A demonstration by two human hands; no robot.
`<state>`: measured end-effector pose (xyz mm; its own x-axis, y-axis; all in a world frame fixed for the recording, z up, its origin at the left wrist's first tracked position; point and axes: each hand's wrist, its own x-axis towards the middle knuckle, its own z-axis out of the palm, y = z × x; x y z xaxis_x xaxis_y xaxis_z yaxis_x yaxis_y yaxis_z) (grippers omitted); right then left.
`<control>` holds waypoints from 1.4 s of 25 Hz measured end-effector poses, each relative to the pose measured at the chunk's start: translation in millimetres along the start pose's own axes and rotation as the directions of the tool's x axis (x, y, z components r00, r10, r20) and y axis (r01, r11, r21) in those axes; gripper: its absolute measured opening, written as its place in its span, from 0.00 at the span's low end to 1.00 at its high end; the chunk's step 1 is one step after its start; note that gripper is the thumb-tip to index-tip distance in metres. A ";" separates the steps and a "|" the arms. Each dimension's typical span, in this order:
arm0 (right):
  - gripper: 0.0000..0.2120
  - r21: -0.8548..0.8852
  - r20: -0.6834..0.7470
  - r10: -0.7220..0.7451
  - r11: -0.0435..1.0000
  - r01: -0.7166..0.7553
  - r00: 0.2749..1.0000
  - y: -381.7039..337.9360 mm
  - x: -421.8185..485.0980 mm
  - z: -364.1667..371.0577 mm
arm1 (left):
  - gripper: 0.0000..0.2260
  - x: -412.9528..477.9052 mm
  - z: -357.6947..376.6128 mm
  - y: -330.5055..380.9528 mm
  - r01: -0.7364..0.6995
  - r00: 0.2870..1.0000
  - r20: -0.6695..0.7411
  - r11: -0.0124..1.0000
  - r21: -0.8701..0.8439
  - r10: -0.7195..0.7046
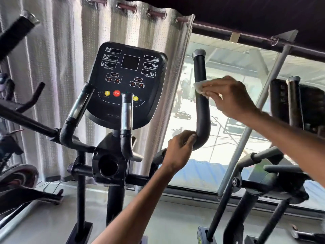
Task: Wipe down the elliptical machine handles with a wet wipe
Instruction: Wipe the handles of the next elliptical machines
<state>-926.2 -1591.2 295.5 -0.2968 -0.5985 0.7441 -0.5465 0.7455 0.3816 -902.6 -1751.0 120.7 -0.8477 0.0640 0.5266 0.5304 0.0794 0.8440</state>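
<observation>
Right hand (230, 97): pressing wet wipe (199, 87) against elliptical handle (202, 106).
Left hand (179, 148): below, fingers clamped round the handle's bend.

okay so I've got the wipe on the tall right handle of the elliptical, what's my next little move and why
Probably slide the white wet wipe up the tall black curved handle toward its grey end cap. The right hand presses the wipe against the handle about midway, so the stretch above looks not yet covered, while the left hand grips the lower bend and steadies it.

console (129, 81) left of handle (202, 110), window side clear
</observation>
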 end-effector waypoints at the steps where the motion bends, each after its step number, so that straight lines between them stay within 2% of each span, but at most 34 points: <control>1: 0.08 0.131 -0.089 0.164 0.980 -0.152 0.982 -3.8 -15.4 6.0 | 0.12 -4.2 2.2 0.6 0.020 1.000 -0.003 1.000 -0.007 -0.020; 3: 0.08 0.369 -0.166 0.371 0.883 -0.292 0.913 -18.8 -39.7 18.5 | 0.14 -8.2 6.0 4.3 0.039 0.998 -0.055 0.999 -0.018 -0.040; 5: 0.07 0.450 -0.212 0.435 0.839 -0.307 0.875 -39.2 -58.9 26.9 | 0.16 -8.8 10.3 8.7 0.004 0.991 -0.133 1.000 0.025 0.000; 9: 0.06 0.376 -0.279 0.347 0.897 -0.231 0.895 -52.4 -76.2 30.4 | 0.11 -14.3 17.1 23.5 0.018 0.974 -0.228 0.994 0.107 0.006; 13: 0.09 0.417 -0.265 0.348 0.882 -0.218 0.899 -41.7 -69.7 28.2 | 0.09 -26.3 33.6 36.9 0.058 0.947 -0.320 0.992 0.113 -0.019; 16: 0.07 0.400 -0.257 0.213 0.911 -0.097 0.943 -57.7 -107.5 29.7 | 0.12 -32.6 39.4 48.0 0.052 0.942 -0.335 0.994 0.093 -0.018; 18: 0.09 0.466 -0.271 0.235 0.880 -0.087 0.933 -62.2 -118.5 32.7 | 0.18 -32.9 40.5 47.5 0.060 0.937 -0.349 0.993 0.101 -0.021; 21: 0.10 0.625 -0.274 0.500 0.742 -0.243 0.822 -61.1 -108.9 41.8 | 0.21 -34.6 45.5 50.8 0.086 0.928 -0.371 0.991 0.103 -0.042; 24: 0.08 0.729 -0.290 0.584 0.648 -0.220 0.758 -77.4 -133.4 50.8 | 0.16 -39.3 51.1 50.8 0.116 0.923 -0.382 0.978 0.171 -0.043; 25: 0.05 0.778 -0.249 0.622 0.585 -0.229 0.742 -78.1 -141.2 54.8 | 0.15 -40.3 52.6 51.2 0.124 0.921 -0.387 0.971 0.206 -0.036; 26: 0.04 0.836 -0.159 0.675 0.480 -0.265 0.721 -74.2 -142.0 59.1 | 0.15 -40.0 54.1 50.5 0.137 0.916 -0.400 0.960 0.244 -0.029; 28: 0.04 0.921 0.089 0.736 0.195 -0.336 0.671 -61.9 -128.4 68.0 | 0.14 -37.4 56.5 49.9 0.166 0.905 -0.426 0.927 0.337 -0.007; 29: 0.05 0.944 0.180 0.733 0.058 -0.324 0.656 -57.4 -122.3 72.5 | 0.13 -35.3 56.5 50.5 0.171 0.899 -0.437 0.907 0.386 0.016; 30: 0.07 0.956 0.222 0.726 -0.032 -0.290 0.651 -54.6 -120.6 78.2 | 0.11 -33.1 56.7 51.0 0.170 0.894 -0.446 0.888 0.428 0.044; 31: 0.07 0.961 0.230 0.716 -0.058 -0.271 0.660 -53.3 -122.7 83.3 | 0.11 -30.6 56.9 51.6 0.166 0.888 -0.455 0.875 0.455 0.068; 34: 0.04 0.951 0.198 0.627 0.063 -0.302 0.754 -45.8 -132.4 92.0 | 0.15 -26.1 58.4 47.9 0.158 0.856 -0.502 0.860 0.485 0.126; 35: 0.04 0.949 0.206 0.606 0.069 -0.309 0.768 -41.3 -129.7 95.8 | 0.15 -24.6 61.2 46.3 0.155 0.844 -0.516 0.854 0.497 0.148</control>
<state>-940.1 -1572.4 130.7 -0.7207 -0.0689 0.6898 -0.6887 -0.0424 -0.7238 -856.4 -1688.1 140.7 -0.6430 -0.4475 0.6215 0.3278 0.5726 0.7515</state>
